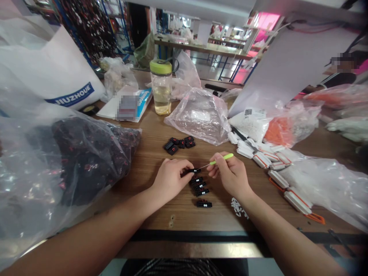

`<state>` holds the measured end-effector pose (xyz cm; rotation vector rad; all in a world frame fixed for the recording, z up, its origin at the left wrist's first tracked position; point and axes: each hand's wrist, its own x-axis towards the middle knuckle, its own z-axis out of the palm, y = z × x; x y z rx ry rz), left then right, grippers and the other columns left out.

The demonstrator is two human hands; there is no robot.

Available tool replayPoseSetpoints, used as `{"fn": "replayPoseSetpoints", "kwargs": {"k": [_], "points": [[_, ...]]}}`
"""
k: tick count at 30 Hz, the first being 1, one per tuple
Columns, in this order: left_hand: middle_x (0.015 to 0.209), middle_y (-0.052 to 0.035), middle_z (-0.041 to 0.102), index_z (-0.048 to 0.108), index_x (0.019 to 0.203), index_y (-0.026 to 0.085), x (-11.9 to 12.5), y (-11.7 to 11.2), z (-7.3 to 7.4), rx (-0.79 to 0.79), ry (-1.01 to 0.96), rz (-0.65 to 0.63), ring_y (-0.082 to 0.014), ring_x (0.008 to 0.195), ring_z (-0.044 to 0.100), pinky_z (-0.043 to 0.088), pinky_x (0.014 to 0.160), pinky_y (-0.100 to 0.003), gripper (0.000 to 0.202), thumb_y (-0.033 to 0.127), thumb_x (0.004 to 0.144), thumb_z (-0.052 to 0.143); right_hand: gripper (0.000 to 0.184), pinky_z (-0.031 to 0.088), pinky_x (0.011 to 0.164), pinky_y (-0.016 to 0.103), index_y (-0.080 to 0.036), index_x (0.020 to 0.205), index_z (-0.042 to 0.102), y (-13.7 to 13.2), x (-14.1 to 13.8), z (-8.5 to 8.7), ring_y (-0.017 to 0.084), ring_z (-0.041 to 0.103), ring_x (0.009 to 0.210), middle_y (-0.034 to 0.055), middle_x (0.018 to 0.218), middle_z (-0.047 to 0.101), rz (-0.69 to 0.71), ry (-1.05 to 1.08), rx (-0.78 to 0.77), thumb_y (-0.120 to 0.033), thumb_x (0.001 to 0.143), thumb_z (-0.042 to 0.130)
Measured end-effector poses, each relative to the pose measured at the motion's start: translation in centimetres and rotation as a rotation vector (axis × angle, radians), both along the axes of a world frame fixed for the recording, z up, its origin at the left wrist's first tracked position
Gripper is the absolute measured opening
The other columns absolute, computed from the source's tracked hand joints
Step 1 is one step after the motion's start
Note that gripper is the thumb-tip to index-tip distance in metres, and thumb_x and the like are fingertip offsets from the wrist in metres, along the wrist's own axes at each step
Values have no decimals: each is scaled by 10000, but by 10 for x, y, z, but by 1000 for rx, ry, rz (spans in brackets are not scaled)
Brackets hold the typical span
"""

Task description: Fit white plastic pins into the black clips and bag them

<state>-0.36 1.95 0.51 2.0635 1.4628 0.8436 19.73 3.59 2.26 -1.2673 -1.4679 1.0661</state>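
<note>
Between thumb and fingers, my left hand pinches a small black connector that shows white dots on its face. My right hand grips a thin pick tool by its yellow-green handle, its metal shaft reaching to the connector. Whether the tip touches or enters it is too small to tell. Several similar black connectors with white dots lie in a column just below. Farther back is a cluster of black connectors with red parts. Small white pieces lie by my right forearm.
A large clear bag of dark parts fills the left. Behind stand a bottle, a booklet and a crumpled clear bag. White pieces with orange bands and more bags line the right. A person is at far right.
</note>
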Motion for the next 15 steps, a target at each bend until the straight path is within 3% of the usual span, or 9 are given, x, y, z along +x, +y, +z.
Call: {"fn": "replayPoseSetpoints", "kwargs": {"k": [15], "points": [[754, 46, 709, 687, 857, 238, 0, -2, 2, -3, 5, 6, -155, 660, 604, 380, 738, -334, 50, 201, 828, 705, 386, 545, 548, 245, -185, 844, 646, -6, 2, 5, 127, 653, 552, 30, 685, 693, 77, -169, 90, -535, 950, 520]]}}
